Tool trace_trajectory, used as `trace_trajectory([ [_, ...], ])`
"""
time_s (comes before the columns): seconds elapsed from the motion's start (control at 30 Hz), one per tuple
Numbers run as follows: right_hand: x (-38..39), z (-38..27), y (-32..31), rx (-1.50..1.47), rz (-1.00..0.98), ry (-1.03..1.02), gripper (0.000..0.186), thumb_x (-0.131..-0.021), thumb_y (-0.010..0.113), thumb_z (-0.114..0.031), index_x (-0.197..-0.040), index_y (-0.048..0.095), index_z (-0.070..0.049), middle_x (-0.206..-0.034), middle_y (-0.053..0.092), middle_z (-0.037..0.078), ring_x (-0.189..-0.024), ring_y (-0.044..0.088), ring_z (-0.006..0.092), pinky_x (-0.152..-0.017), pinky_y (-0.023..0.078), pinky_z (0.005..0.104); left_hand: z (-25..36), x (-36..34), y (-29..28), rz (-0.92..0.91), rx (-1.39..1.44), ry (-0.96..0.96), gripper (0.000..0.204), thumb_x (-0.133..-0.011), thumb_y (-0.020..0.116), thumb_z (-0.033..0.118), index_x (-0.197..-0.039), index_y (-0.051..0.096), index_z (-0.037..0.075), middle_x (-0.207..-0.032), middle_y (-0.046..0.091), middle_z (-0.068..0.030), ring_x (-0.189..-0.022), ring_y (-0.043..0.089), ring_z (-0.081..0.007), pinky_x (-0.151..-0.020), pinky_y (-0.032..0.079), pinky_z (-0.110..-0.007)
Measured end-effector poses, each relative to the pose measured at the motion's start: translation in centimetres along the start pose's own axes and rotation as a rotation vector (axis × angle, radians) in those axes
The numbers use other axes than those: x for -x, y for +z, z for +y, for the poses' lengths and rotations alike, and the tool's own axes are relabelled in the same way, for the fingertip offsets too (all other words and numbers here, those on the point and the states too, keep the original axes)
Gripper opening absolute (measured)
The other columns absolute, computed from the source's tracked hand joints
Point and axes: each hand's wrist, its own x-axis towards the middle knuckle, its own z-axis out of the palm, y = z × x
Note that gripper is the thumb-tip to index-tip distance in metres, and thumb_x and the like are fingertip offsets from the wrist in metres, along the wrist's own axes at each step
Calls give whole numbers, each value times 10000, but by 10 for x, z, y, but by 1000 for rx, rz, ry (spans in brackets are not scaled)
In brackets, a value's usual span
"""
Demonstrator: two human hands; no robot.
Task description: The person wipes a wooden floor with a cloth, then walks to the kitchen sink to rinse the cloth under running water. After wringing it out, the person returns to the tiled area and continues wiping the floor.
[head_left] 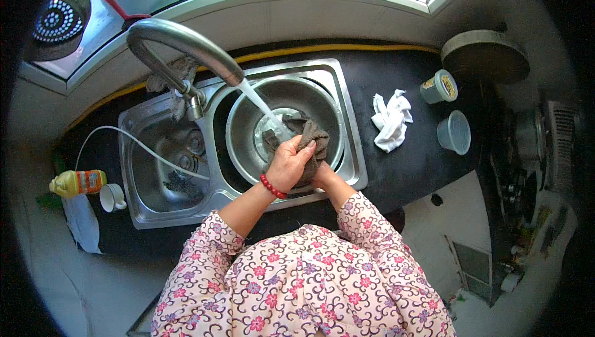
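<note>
Water runs from the tall metal faucet (186, 39) into a steel bowl (243, 129) sitting in the right sink basin. Over the bowl, my left hand (288, 162), with a red bead bracelet at the wrist, is closed on a wet brown-grey cloth (311, 140). My right hand (323, 176) grips the same cloth from the lower right; its fingers are mostly hidden behind the cloth and my left hand. The stream falls just left of and behind my hands.
The left basin (149, 188) has a thin white hose across it. A yellow bottle (77, 183) and white cup (111, 197) stand left; a white cloth (390, 120) and two plastic tubs (439, 89) lie right. A round board (483, 58) is at the back right, below windows.
</note>
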Motion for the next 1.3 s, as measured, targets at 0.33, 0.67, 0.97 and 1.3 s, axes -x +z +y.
trace_trajectory([
  [0.33, 35, -61, 43, 89, -212, -400, 373, -842, 502, -156, -1190, 477, -24, -1156, 544, 101, -1080, 515, 229, -944, 402, 366, 21, -17, -41, 198, 144, 25, 272, -922, 484, 258, -1030, 564, 23, -909, 604, -25, -816, 551, -86, -739, 463, -262],
  [0.67, 47, -61, 61, 24, -50, -241, 459, -827, 538, -54, -1256, 377, -41, -1122, 555, 109, -1033, 544, 211, -891, 449, 360, -75, 3, -73, 116, 352, -432, 636, -783, 684, 279, -1221, 372, -59, -1138, 537, -157, -969, 575, -217, -829, 482, -381],
  [0.97, 76, -124, 40, 17, -179, -589, 295, -828, 527, -100, -1109, 518, -12, -1048, 589, 83, -995, 553, 205, -933, 407, 358, 11, 9, -102, 179, 218, -250, 314, -785, 603, 28, -1078, 501, -21, -988, 608, -111, -881, 611, -178, -784, 522, -330],
  [1.3, 128, -189, 86, 5, -297, -846, 230, -839, 531, -19, -1065, 573, -34, -1063, 606, 122, -988, 581, 243, -904, 457, 422, 135, 23, -83, -19, 336, 106, 215, -863, 547, 120, -1053, 531, 22, -1013, 612, -90, -937, 592, -173, -834, 476, -315],
])
